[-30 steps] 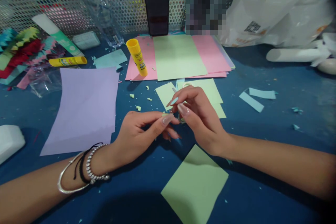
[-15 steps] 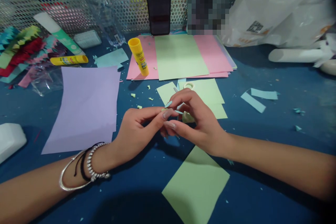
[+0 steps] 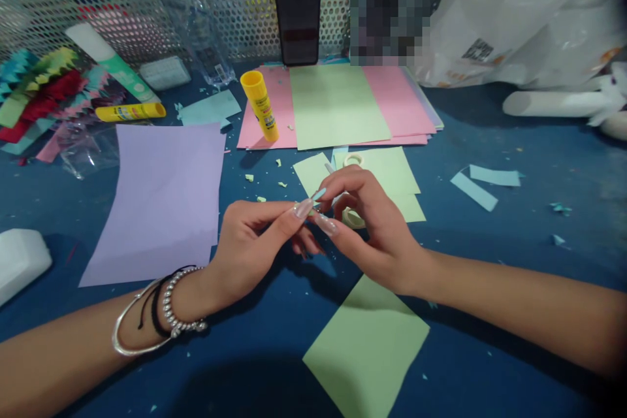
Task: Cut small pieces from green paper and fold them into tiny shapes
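Observation:
Small pieces of blue and green paper (image 3: 318, 195) are pinched between the fingertips of both hands, mostly covered by them. My left hand (image 3: 267, 228), with bracelets at its wrist, presses thumb to forefinger on the bits. From the right, my right hand (image 3: 372, 228) meets it, its thumb and forefinger closed around the same pieces. Beneath and nearer lies a green paper square (image 3: 367, 346), turned like a diamond. More green sheets (image 3: 392, 170) and a tape roll (image 3: 353, 160) lie just beyond the right hand.
A purple sheet (image 3: 161, 202) lies left. An upright yellow glue stick (image 3: 260, 106) stands by pink sheets (image 3: 406, 101). Blue strips (image 3: 474, 191) lie right. A dark phone (image 3: 296, 6) leans on a mesh rack (image 3: 235, 19); a plastic bag (image 3: 509, 19) is back right.
My left fingertips have shifted slightly left, and its lower fingers show more. The blue piece has tilted and my right thumb has moved a little.

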Available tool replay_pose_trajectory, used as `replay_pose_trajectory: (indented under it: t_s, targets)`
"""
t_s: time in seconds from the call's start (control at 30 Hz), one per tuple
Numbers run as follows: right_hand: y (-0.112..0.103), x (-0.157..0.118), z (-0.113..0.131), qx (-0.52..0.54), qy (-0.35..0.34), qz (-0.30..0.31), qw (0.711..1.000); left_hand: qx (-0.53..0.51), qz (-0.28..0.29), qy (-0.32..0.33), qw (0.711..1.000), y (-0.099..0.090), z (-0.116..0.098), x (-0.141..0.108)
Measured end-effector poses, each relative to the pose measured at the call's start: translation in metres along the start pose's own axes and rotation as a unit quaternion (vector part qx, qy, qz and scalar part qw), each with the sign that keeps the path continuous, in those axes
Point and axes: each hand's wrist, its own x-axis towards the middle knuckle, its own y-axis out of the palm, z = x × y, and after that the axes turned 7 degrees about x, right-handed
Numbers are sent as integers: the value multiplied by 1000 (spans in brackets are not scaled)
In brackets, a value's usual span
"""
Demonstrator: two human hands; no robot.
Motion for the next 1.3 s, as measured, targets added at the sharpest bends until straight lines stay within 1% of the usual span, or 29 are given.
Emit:
replay_pose_trajectory:
  t_s: [0.23,0.53,0.83,1.07,1.3]
  targets:
    - [1,1,1,-12,-5,3,1000,60,-16,-2,998,2,-3,2]
    - [1,-1,-1,-44,-27,-39,998,47,3,-20,999,3,0,6]
    - [2,0,-3,-67,-15,-54,996,34,25,-24,999,4,1,7]
    - [2,-1,-3,-58,-7,-52,997,41,23,-15,999,4,2,5]
    - [0,0,-3,-67,-14,-43,997,19,22,-15,999,3,2,2]
